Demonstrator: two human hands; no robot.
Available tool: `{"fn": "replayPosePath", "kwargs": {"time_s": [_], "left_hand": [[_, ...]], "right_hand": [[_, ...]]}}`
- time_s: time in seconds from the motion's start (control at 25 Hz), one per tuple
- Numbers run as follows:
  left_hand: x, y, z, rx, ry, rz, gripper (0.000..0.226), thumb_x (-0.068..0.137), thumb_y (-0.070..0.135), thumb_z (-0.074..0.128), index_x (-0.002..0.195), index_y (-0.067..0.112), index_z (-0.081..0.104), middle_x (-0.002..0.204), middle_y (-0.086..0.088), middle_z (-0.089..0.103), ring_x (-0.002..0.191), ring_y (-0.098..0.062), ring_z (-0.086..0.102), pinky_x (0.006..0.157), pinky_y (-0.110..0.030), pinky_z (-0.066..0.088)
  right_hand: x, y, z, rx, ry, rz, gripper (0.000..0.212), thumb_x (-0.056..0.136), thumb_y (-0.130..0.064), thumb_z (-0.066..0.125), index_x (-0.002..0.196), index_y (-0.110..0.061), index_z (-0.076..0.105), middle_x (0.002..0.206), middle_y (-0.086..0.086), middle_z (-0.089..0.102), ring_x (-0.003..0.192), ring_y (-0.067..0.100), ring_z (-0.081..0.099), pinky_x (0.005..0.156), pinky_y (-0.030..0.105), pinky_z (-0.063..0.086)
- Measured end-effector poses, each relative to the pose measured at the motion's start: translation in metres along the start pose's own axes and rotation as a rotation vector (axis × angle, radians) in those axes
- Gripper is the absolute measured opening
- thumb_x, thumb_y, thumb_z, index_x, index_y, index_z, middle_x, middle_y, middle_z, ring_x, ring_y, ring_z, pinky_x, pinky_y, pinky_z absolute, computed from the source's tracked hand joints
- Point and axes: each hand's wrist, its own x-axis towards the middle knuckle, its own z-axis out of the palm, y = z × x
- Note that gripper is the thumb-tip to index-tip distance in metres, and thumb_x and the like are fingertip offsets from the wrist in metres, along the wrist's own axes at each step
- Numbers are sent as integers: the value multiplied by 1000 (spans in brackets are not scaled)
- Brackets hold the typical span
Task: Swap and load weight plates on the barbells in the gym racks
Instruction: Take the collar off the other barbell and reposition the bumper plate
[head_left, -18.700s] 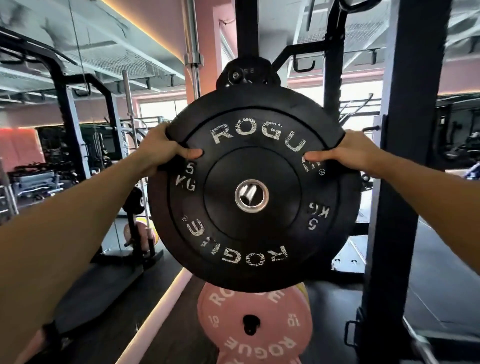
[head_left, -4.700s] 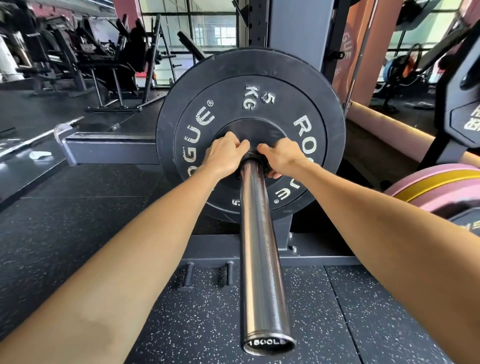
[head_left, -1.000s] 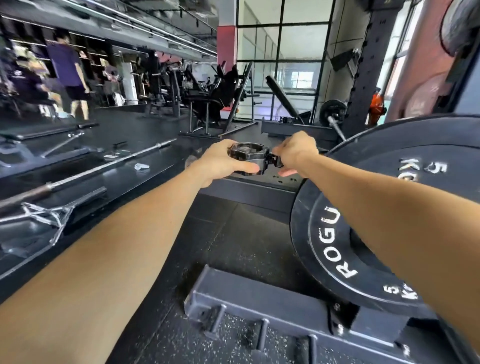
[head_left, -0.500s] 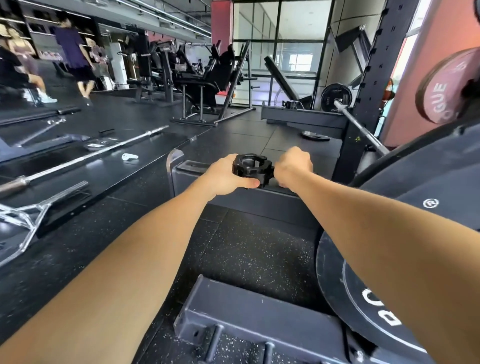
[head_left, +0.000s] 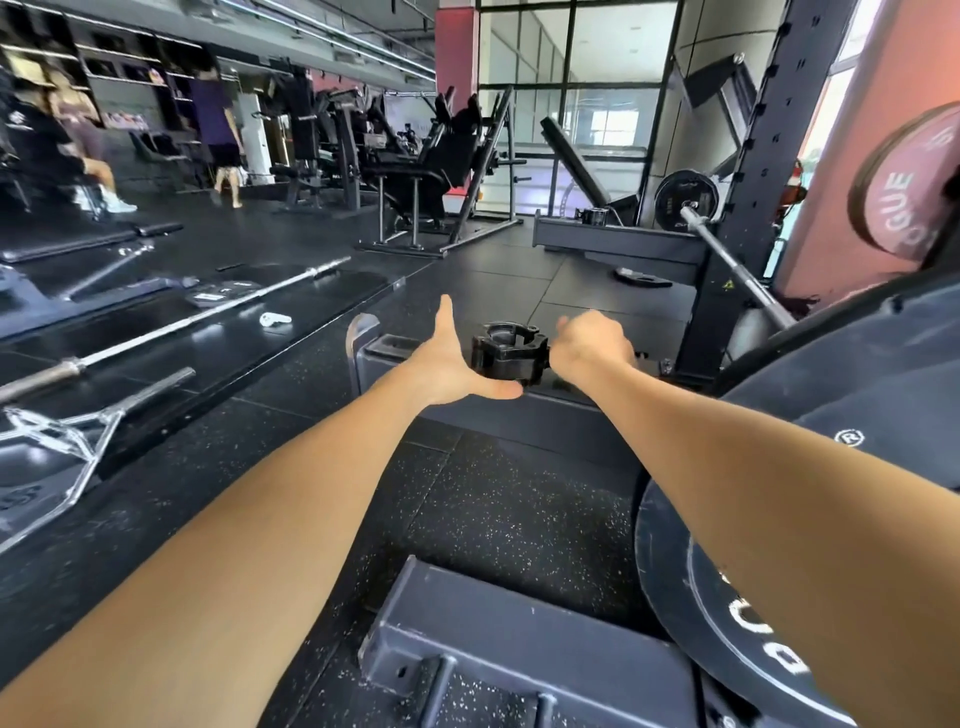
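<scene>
Far left: a bare barbell (head_left: 208, 312) lies on the floor (head_left: 493, 493), well away from you. Ignore it for now.

Your left hand (head_left: 447, 364) is open, fingers (head_left: 445, 317) spread and pointing forward, thumb tucked under the near edge of the collar (head_left: 510, 351). It's a flat-hand contact, not a grip.

The collar sits on top of the dark rack beam (head_left: 519, 415), between your two hands, ring opening facing up. Judgement: light, rigid plastic clamp with a hinged lever (it could pop open or skid on painted steel if nudged). Take it by the ring body from both sides, off the lever, unless you mean to open it.

Your right hand (head_left: 592, 345) is just right of the collar, fingers curled loosely. I can't tell if they touch the collar or its lever, because the back of the hand hides them.

Lower right: the black bumper plate (head_left: 727, 623) is close under your right forearm, with what it's mounted on out of view. Judgement: dense rubber, grippy, awkwardly wide. Take it at opposite rim edges with both hands and slide it straight along the sleeve; don't tilt it or it binds.

Far right: a pink plate (head_left: 904, 187) hangs high on the rack upright (head_left: 753, 182), and a second loaded bar (head_left: 737, 265) leans behind it.
</scene>
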Motion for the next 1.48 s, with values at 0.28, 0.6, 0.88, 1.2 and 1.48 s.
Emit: {"fn": "replayPosePath", "kwargs": {"time_s": [0.28, 0.6, 0.88, 1.2, 1.48], "left_hand": [[-55, -10, -9, 61, 219, 21, 92, 67, 46, 86, 139, 32, 32, 140, -1, 42, 114, -21, 48, 99, -42, 45], [-139, -2, -2, 74, 138, 55, 76, 70, 53, 82, 132, 31, 44, 138, -2, 46, 110, -15, 47, 83, -31, 39], [-235, 38, 29, 47, 92, 110, 75, 69, 58, 81, 130, 35, 44, 138, 0, 48, 110, -16, 47, 85, -34, 37], [-293, 110, 99, -14, -1, 221, 92, 62, 65, 82, 137, 30, 40, 143, -2, 45, 113, -16, 47, 87, -32, 39], [-268, 146, 135, -10, 83, 251, 123, 55, 64, 87, 152, 24, 20, 155, -2, 25, 140, -23, 34, 110, -42, 34]], "right_hand": [[-46, -2, -23, -239, 54, -349, 50, 93, -45, 56, 127, -8, 50, 130, 12, 53, 122, 34, 48, 94, 42, 42], [-126, 29, -54, -130, -188, -426, 61, 84, -38, 70, 135, -12, 48, 130, 10, 56, 110, 30, 57, 91, 39, 51], [-209, 99, -118, -42, -197, -410, 76, 82, -48, 72, 145, -19, 42, 139, 7, 54, 120, 25, 54, 87, 30, 42], [-266, 216, -224, -75, -48, -246, 79, 74, -59, 73, 139, -24, 48, 137, 0, 57, 124, 24, 54, 102, 37, 43], [-248, 300, -287, -211, 212, -22, 102, 67, -71, 73, 146, -19, 33, 145, 9, 41, 134, 32, 41, 106, 49, 35]]}}
